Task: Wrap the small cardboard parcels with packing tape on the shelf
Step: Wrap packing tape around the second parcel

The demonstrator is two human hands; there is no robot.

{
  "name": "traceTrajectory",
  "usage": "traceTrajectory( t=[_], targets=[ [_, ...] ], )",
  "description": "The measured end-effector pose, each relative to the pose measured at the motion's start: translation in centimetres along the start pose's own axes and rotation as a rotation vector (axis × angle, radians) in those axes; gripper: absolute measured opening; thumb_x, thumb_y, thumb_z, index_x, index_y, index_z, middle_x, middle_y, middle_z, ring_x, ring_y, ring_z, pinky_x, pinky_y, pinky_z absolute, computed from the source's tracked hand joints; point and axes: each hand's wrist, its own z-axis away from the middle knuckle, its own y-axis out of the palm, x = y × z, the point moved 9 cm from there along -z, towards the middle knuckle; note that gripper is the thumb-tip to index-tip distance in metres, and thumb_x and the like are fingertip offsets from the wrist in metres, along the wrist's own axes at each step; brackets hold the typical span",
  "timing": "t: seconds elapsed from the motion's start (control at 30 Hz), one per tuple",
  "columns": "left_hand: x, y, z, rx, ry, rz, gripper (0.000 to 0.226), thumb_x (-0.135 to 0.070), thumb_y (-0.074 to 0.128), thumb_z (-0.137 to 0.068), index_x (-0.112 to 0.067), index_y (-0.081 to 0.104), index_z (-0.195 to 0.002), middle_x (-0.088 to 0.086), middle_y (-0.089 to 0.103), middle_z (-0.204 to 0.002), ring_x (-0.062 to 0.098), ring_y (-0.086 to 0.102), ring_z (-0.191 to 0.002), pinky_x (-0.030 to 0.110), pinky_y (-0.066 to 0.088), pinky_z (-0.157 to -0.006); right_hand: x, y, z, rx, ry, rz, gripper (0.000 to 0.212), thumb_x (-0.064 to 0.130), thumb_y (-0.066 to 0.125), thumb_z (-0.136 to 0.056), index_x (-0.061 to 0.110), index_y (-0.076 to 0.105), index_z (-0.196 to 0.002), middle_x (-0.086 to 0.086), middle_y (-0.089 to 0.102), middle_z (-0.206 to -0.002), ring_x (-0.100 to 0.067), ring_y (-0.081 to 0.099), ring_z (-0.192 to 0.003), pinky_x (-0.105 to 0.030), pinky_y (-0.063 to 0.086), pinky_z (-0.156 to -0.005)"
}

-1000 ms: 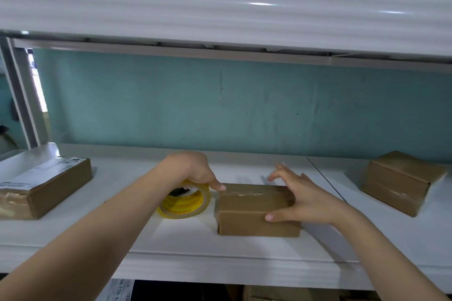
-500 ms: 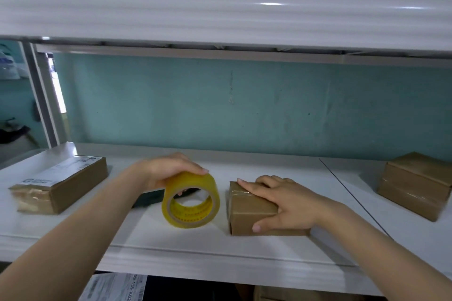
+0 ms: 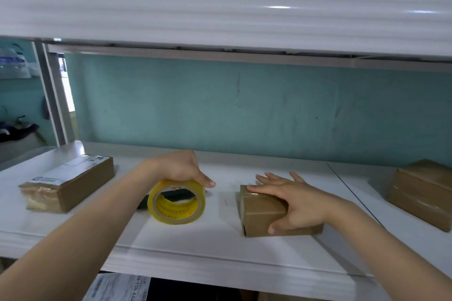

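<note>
Since the earlier frame, tape roll (image 3: 176, 201) and parcel (image 3: 269, 215) stand farther apart on the shelf (image 3: 195, 247). Right hand (image 3: 297, 200) presses flat on the parcel, thumb on its front; left hand (image 3: 179, 168) grips the roll left of the parcel.

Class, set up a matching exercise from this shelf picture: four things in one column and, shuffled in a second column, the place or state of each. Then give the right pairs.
Things
1. tape roll
2. middle parcel
3. labelled parcel
4. right parcel

Places or states
A. far right of the shelf, untouched
B. under the right hand
C. far left, white label on top
D. on edge, gripped from above by the left hand

Pairs: 1-D, 2-B, 3-C, 4-A
</note>
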Motion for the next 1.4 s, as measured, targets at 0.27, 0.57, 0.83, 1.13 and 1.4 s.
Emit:
traceTrajectory(
  t=[0.27,0.57,0.83,1.13,1.4],
  targets=[
    [-0.6,0.0,0.0,-0.005,-0.013,-0.083,0.053,-0.058,0.076,-0.063,-0.017,0.049,-0.042,-0.007,0.042,-0.035,0.016,0.041,-0.043,0.026,0.036,-0.057,3.7,1.4,-1.0,0.040,-0.017,0.109,0.115,0.080,0.045,-0.070,0.015,-0.009,-0.149,0.003,-0.010,-0.158,-0.001,-0.010,-0.142,-0.030,0.000,-0.119],
    [-0.8,0.0,1.5,0.015,0.059,0.067,0.029,-0.051,0.078,-0.066,-0.026,0.078,-0.081,-0.008,0.075,-0.082,0.014,0.069,-0.086,0.030,0.053,-0.082,3.1,0.4,-0.2,-0.053,-0.002,0.125,0.106,0.076,0.045,-0.075,0.020,-0.004,-0.150,0.014,-0.012,-0.153,-0.002,-0.006,-0.143,-0.017,-0.005,-0.109],
    [-0.4,0.3,1.0,0.028,0.035,0.118,0.024,-0.043,0.081,-0.065,-0.023,0.079,-0.077,0.002,0.076,-0.082,0.024,0.070,-0.089,0.036,0.055,-0.083,1.6,0.0,0.6,-0.100,0.068,0.090,0.130,0.096,0.010,-0.044,0.021,-0.003,-0.150,0.005,-0.008,-0.158,-0.001,-0.007,-0.142,-0.021,-0.002,-0.114],
    [-0.7,0.1,1.4,0.018,0.044,0.164,0.014,-0.034,0.080,-0.069,-0.022,0.078,-0.076,-0.001,0.076,-0.081,0.009,0.063,-0.071,0.021,0.049,-0.070,-0.5,0.0,1.8,-0.064,0.153,-0.036,0.127,0.093,0.028,-0.051,0.018,0.001,-0.150,0.004,-0.002,-0.159,-0.008,0.002,-0.145,-0.018,0.003,-0.113],
    [-1.0,0.3,1.4,-0.007,0.030,0.168,0.021,-0.033,0.082,-0.066,-0.016,0.078,-0.078,0.005,0.075,-0.080,0.013,0.063,-0.069,0.027,0.053,-0.073,4.9,-8.3,-4.9,-0.419,0.036,-0.289,0.042,0.027,0.051,-0.094,0.005,0.053,-0.130,-0.009,0.053,-0.137,-0.020,0.048,-0.127,-0.024,0.032,-0.105]
  ],
)
